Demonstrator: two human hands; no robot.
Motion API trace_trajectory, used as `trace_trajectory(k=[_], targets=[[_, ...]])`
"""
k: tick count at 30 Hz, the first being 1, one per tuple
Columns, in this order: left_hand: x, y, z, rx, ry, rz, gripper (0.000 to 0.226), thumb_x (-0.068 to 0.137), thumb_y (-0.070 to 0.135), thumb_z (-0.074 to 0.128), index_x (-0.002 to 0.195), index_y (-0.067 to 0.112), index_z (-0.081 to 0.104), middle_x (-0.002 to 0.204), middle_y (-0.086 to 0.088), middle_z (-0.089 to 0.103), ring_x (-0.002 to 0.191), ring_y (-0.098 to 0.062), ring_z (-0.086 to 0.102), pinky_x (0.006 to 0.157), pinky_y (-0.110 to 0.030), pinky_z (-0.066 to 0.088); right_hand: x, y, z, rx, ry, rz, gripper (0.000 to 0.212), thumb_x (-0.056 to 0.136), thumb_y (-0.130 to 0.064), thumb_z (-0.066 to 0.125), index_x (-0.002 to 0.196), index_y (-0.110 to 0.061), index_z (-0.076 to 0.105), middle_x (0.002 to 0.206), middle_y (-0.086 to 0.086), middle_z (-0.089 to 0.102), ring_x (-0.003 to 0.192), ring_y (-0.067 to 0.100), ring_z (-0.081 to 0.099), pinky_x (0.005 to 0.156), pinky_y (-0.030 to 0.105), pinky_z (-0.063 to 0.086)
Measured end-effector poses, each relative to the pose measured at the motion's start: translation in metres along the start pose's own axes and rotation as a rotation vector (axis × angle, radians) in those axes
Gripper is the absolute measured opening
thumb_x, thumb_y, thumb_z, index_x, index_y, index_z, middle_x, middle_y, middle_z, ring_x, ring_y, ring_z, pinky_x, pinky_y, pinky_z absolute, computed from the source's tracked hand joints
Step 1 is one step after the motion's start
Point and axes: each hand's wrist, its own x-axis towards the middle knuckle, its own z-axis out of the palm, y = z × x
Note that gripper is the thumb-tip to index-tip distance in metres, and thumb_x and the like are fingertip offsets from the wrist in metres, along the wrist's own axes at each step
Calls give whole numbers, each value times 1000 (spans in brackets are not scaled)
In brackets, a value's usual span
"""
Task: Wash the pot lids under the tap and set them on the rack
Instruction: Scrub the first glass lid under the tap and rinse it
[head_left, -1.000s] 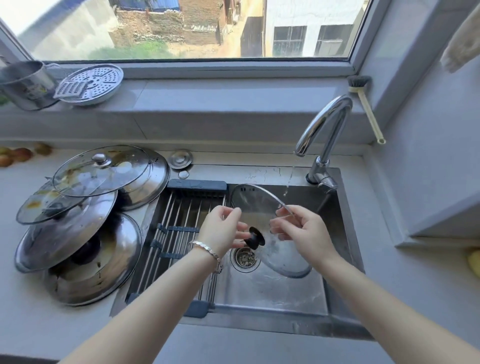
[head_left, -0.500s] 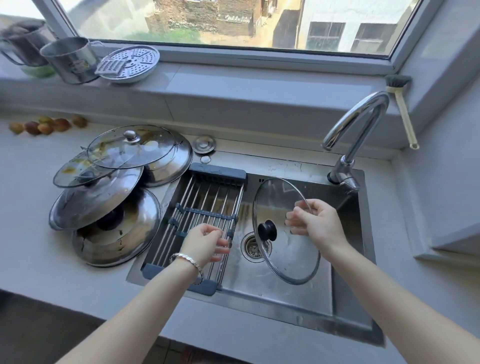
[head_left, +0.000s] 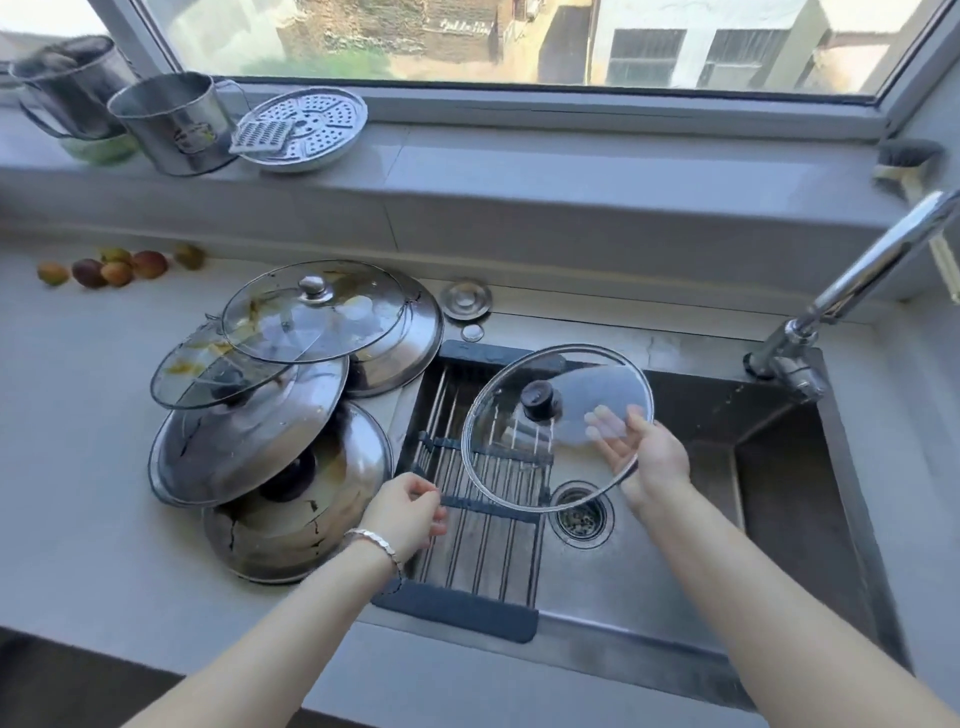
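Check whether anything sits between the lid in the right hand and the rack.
Nothing visible. The right hand holds the lid tilted above the rack, its bars bare; the left hand hovers at the rack's left edge, beside the path.

A round glass pot lid with a steel rim and a black knob (head_left: 558, 436) is held in the air over the rack, knob side up and a little tilted. The right hand (head_left: 649, 457) grips its right edge. The roll-up rack of steel rods with dark end bars (head_left: 478, 540) lies across the left part of the sink (head_left: 779, 519). The curved chrome tap (head_left: 857, 280) stands at the back right. On the counter (head_left: 78, 441), just left of the rack, are piled dirty lids: two stained glass lids (head_left: 322, 322) lie on three steel lids (head_left: 244, 441).
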Motion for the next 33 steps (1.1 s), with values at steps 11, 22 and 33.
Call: trace_trajectory(k=[11,22,33], targets=[[62,-8,-46,43,-110,50,18,89,5,44,80,14,56,71,-3,61,58,-13,56,54,-21,41,50,87,34,-102,96,10,13,98,-10,45,110,-11,41,68,8,72,53,16,69,50,23,57],[72,-4,-49,50,-167,71,18,91,7,43,82,15,56,74,-1,61,60,-10,59,53,-17,44,60,94,25,-1184,361,-182,46,97,-30,40,134,-4,43,132,20,36,117,34,45,97,38,36],[65,7,-63,98,-161,105,17,91,7,44,82,16,55,77,-2,60,64,-13,59,50,-16,44,54,63,45,-1788,164,-190,51,81,-22,66,128,-17,47,131,13,39,123,31,34,98,37,36]])
